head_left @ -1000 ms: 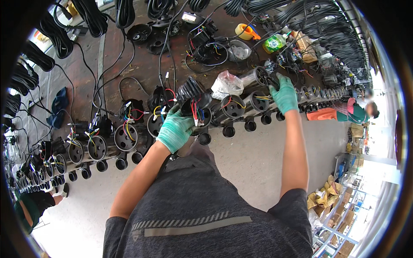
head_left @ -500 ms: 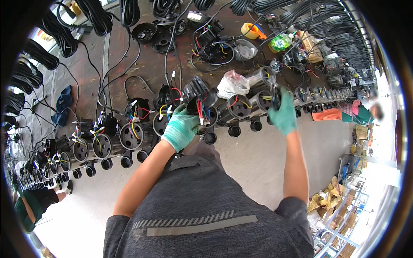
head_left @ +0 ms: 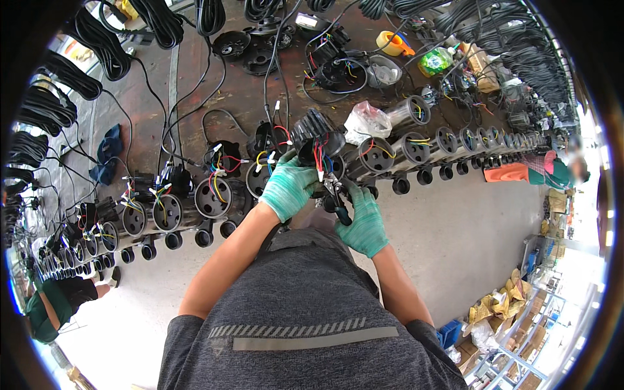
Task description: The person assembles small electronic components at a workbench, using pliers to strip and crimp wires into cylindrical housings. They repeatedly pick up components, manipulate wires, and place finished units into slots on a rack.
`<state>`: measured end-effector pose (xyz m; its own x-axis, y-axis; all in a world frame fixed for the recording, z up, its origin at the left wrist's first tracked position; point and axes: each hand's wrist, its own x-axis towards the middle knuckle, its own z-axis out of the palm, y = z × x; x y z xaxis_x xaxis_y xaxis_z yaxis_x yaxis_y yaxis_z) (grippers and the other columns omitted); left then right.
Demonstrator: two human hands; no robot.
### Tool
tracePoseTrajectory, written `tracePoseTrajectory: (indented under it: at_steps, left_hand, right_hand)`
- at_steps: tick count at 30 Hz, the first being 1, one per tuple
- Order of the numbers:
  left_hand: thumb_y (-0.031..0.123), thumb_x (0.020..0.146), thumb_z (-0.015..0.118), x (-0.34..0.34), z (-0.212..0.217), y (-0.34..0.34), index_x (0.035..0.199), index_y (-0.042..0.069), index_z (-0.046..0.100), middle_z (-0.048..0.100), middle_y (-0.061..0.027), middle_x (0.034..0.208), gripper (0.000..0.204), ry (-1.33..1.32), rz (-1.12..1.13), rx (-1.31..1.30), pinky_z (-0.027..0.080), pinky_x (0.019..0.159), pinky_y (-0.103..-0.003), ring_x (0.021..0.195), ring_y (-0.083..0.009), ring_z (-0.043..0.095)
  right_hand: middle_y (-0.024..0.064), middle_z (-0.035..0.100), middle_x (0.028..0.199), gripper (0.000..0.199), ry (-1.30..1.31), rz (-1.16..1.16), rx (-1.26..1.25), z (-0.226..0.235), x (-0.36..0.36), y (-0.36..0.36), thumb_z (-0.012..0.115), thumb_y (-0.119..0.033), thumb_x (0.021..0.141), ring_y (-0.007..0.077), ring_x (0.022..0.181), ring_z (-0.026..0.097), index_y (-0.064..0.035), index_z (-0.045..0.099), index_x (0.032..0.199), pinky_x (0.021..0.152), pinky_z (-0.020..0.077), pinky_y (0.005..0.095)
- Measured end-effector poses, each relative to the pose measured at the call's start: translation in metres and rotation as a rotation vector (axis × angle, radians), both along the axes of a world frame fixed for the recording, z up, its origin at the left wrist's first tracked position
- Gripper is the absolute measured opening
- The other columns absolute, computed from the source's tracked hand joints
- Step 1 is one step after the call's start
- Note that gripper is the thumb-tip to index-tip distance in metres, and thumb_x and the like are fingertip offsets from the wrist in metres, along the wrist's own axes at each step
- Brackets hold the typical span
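Both of my hands wear pale green gloves. My left hand (head_left: pixel 290 188) is closed around the lower side of a black finned housing (head_left: pixel 316 130), its fingertips partly hidden. Red and blue wires (head_left: pixel 318 156) hang from the housing's open side, ending near a white connector (head_left: pixel 320 175). In my right hand (head_left: pixel 365 224) is a pair of pliers (head_left: pixel 336 198) with dark handles, its jaws pointing up at the wire ends. Around the hands stand metal cylinders, among them one with a red and yellow wire (head_left: pixel 376 156) to the right and another (head_left: pixel 212 197) to the left.
A long row of cylinders lines the bench's near edge. Behind it lie a plastic bag (head_left: pixel 367 123), an orange-yellow tape roll (head_left: pixel 392 43), a green bottle (head_left: pixel 435 62) and a blue cloth (head_left: pixel 109 155). Coiled black cables (head_left: pixel 97 49) hang along the far side. Other people are at both ends.
My right hand has come left with the pliers, from the cylinders on the right to the wires at the housing. My left hand keeps its hold on the housing.
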<state>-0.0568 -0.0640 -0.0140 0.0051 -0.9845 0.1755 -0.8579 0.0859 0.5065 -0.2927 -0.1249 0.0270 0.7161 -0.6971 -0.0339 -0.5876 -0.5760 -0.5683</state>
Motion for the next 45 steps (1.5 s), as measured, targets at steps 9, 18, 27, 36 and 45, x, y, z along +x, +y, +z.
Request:
tracePoseTrajectory:
  at_steps: [9,18,27,36,45]
  left_hand:
    - [0.028,0.084,0.077,0.0,-0.003,0.002,0.104,0.022,0.081,0.079,0.0027,0.104,0.021,0.032,0.0,-0.085,0.035,0.123,-0.051,0.124,-0.0237,0.068]
    - [0.019,0.081,0.078,0.005,0.008,0.002,0.109,0.017,0.081,0.079,-0.0007,0.107,0.028,0.031,-0.073,-0.143,0.036,0.122,-0.05,0.121,-0.028,0.068]
    - [0.03,0.085,0.077,0.001,0.014,0.0,0.109,0.019,0.081,0.079,-0.0032,0.113,0.027,0.117,-0.03,-0.034,0.027,0.129,-0.053,0.133,-0.0298,0.062]
    - [0.023,0.085,0.079,-0.004,0.008,-0.001,0.11,0.018,0.078,0.074,-0.0046,0.093,0.025,0.214,0.051,-0.079,0.038,0.12,-0.05,0.107,-0.0326,0.069]
    - [0.023,0.084,0.08,0.002,0.013,0.001,0.1,0.012,0.075,0.071,-0.0076,0.084,0.02,0.242,0.034,-0.045,0.044,0.108,-0.054,0.089,-0.0353,0.069]
  right_hand:
    - [0.0296,0.059,0.13,0.079,0.107,0.006,0.11,0.008,0.008,-0.004,0.076,-0.011,0.076,0.0498,0.118,0.061,-0.0044,0.048,0.149,0.1,0.0536,0.0536]
    - [0.0244,0.067,0.121,0.075,0.147,0.056,0.131,-0.022,0.012,-0.011,0.075,-0.01,0.077,0.0449,0.107,0.069,-0.0051,0.048,0.147,0.089,0.058,0.0512]
    - [0.0245,0.06,0.134,0.081,0.036,-0.01,0.468,0.026,0.005,-0.006,0.079,-0.016,0.074,0.0462,0.123,0.061,-0.004,0.049,0.149,0.105,0.0522,0.0506]
    - [0.0248,0.063,0.123,0.081,0.019,-0.226,-0.28,0.088,-0.014,-0.11,0.083,-0.026,0.078,0.0418,0.117,0.061,-0.01,0.055,0.153,0.099,0.0525,0.0531]
    - [0.0196,0.064,0.135,0.06,0.361,-0.264,-0.441,0.002,-0.053,-0.22,0.081,-0.031,0.089,0.0384,0.121,0.064,-0.0117,0.065,0.144,0.104,0.0529,0.0476]
